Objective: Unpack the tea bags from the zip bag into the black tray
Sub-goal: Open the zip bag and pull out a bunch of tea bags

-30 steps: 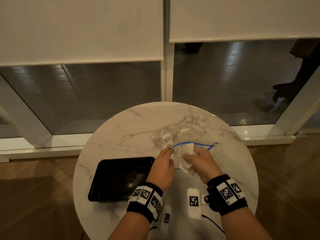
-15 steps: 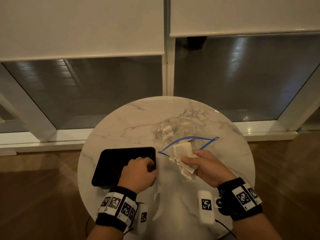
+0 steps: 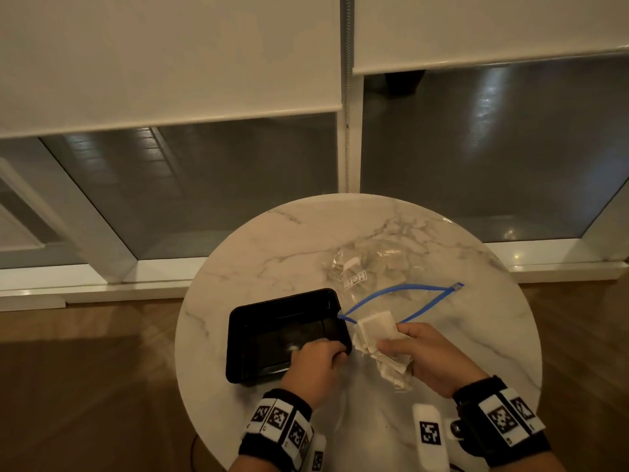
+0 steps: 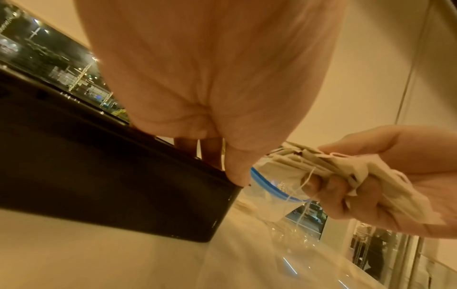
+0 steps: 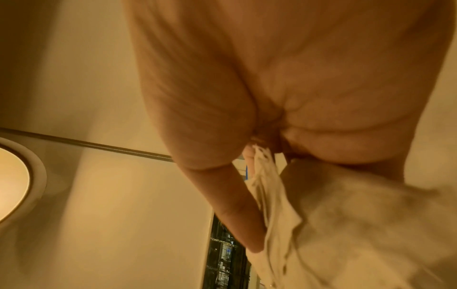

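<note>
Tea bags [image 3: 376,332], a crumpled bundle of pale paper sachets with thin strings, sit clamped in the right hand [image 3: 430,361], whose thumb lies on top and whose curled fingers [image 4: 346,192] wrap underneath. The bundle's long axis runs from the far left, where a flat square sachet sticks out past the thumb toward the tray's corner, down to the near right, where more paper trails out below the palm. Most of the bundle lies to the left of the grip and above the table, just outside the mouth of the clear plastic zip bag with a blue zipper strip [image 3: 401,294].

That bag lies flat on the round white marble table [image 3: 272,253], its closed end toward the window and its gaping blue-rimmed mouth toward the person; more pale sachets show dimly inside. Its left zipper corner touches the far right corner of the rectangular black plastic tray [image 3: 282,308].

The tray rests on the table to the left of the bag, long axis running left to right. The left hand [image 3: 315,367] grips the tray's right rim near the near corner: the thumb [image 4: 235,170] presses the outer edge and the fingers curl over into the inside. Whether anything lies in the tray, I cannot tell for its dark, glossy floor.
</note>
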Motion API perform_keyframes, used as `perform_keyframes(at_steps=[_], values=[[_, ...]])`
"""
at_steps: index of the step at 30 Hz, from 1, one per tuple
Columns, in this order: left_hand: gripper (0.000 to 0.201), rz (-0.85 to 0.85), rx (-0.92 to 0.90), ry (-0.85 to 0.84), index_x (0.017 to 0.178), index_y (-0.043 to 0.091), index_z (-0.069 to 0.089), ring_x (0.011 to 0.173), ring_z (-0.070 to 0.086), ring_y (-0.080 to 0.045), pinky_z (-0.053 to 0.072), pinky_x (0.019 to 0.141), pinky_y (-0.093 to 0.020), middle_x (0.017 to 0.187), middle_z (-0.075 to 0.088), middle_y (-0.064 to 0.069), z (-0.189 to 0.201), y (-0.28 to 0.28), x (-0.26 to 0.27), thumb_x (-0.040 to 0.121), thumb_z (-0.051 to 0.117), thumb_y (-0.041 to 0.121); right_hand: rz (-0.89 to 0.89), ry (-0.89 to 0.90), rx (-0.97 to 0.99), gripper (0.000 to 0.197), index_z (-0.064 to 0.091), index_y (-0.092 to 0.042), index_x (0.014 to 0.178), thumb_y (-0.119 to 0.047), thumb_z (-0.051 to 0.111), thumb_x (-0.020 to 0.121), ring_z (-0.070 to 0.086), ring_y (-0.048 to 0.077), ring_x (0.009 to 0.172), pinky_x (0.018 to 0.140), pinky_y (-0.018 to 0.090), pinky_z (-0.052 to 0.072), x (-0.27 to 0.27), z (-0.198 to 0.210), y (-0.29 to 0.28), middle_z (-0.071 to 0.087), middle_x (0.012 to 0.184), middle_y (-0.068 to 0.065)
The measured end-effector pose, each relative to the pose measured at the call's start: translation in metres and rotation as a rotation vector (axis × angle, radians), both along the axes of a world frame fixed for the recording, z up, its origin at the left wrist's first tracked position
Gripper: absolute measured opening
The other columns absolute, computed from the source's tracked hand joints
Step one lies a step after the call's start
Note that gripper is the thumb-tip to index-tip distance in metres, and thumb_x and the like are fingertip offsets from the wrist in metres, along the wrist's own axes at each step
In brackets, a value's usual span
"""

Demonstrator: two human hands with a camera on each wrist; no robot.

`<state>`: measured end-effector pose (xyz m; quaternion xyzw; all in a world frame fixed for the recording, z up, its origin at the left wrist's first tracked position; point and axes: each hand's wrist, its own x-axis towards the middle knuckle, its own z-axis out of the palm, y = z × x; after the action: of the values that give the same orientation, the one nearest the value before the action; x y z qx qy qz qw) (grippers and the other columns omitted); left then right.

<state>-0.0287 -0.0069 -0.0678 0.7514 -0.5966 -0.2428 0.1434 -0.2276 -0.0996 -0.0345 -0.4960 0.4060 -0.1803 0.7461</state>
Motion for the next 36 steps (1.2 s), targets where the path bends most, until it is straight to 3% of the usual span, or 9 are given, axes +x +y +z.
perform_keyframes(at_steps=[4,10,20,24,26,28,32,34,36], values=[[0.024,-0.013,-0.022,-0.010,0.109,0.028,0.070,0.105,0.059,-0.016,0.041,0.094,-0.040,0.105,0.063,0.007,-0.004,0.001,-0.002,0.105,0.047,0.027,0.019,-0.054,0.041,0.020,0.076,0.001,0.105,0.002,0.064,0.089,0.070,0.028,0.086,0.074,0.035,0.055,-0.007,0.005,-0.003,0.073,0.103,0.025],[0.030,-0.069,-0.031,-0.001,0.124,0.028,0.068,0.115,0.057,-0.014,0.037,0.094,-0.036,0.120,0.064,0.006,-0.006,0.008,-0.009,0.106,0.045,0.024,-0.009,-0.105,0.062,0.022,0.075,0.003,0.108,0.003,0.063,0.089,0.070,0.027,0.088,0.073,0.033,0.056,-0.012,0.012,-0.005,0.073,0.103,0.023],[0.028,-0.063,-0.007,-0.051,0.114,0.023,0.069,0.110,0.058,-0.020,0.029,0.086,-0.036,0.110,0.063,0.001,0.005,-0.013,-0.019,0.107,0.042,0.023,-0.030,-0.124,0.028,0.021,0.077,0.001,0.102,0.003,0.064,0.086,0.069,0.029,0.083,0.071,0.036,0.056,-0.014,0.024,-0.002,0.072,0.099,0.025],[0.026,0.021,-0.151,-0.024,0.121,0.027,0.066,0.111,0.058,-0.015,0.038,0.098,-0.036,0.113,0.065,0.006,0.003,-0.007,-0.010,0.105,0.047,0.029,-0.008,-0.201,0.042,0.023,0.075,0.004,0.105,0.003,0.068,0.083,0.069,0.026,0.079,0.067,0.032,0.057,-0.015,0.031,-0.001,0.071,0.096,0.023],[0.024,0.162,-0.325,0.182,0.118,0.024,0.069,0.106,0.062,-0.012,0.048,0.098,-0.037,0.109,0.069,0.006,0.009,-0.002,-0.007,0.105,0.048,0.028,0.024,-0.260,0.064,0.031,0.073,0.006,0.109,0.003,0.072,0.079,0.070,0.025,0.079,0.065,0.031,0.057,-0.013,0.034,0.002,0.071,0.096,0.022],[0.028,0.336,-0.423,0.543,0.112,0.021,0.072,0.101,0.068,-0.014,0.053,0.095,-0.039,0.104,0.074,0.004,0.023,0.003,-0.009,0.106,0.048,0.034,0.057,-0.308,0.098,0.039,0.070,0.008,0.114,0.000,0.070,0.076,0.071,0.024,0.079,0.064,0.029,0.057,-0.008,0.035,0.007,0.072,0.096,0.020],[0.067,0.456,-0.152,1.407,0.118,0.011,0.073,0.104,0.071,-0.029,0.053,0.095,-0.044,0.113,0.074,-0.016,0.064,0.005,-0.022,0.097,0.035,0.062,0.116,-0.337,0.127,0.040,0.069,0.007,0.116,0.000,0.069,0.076,0.072,0.023,0.082,0.067,0.028,0.057,0.006,0.038,0.015,0.072,0.099,0.019],[0.074,0.430,-0.032,1.600,0.114,0.010,0.077,0.102,0.070,-0.031,0.051,0.093,-0.044,0.118,0.071,-0.022,0.075,0.006,-0.025,0.095,0.033,0.067,0.157,-0.303,0.096,0.039,0.069,0.005,0.117,-0.001,0.071,0.079,0.072,0.024,0.088,0.071,0.029,0.058,0.013,0.040,0.017,0.072,0.103,0.020],[0.072,0.421,0.003,1.668,0.112,0.014,0.078,0.103,0.069,-0.034,0.050,0.090,-0.046,0.122,0.069,-0.023,0.077,0.007,-0.027,0.090,0.039,0.070,0.191,-0.248,0.032,0.034,0.067,0.002,0.121,-0.003,0.070,0.087,0.071,0.027,0.092,0.077,0.033,0.057,0.018,0.041,0.019,0.071,0.108,0.020]])
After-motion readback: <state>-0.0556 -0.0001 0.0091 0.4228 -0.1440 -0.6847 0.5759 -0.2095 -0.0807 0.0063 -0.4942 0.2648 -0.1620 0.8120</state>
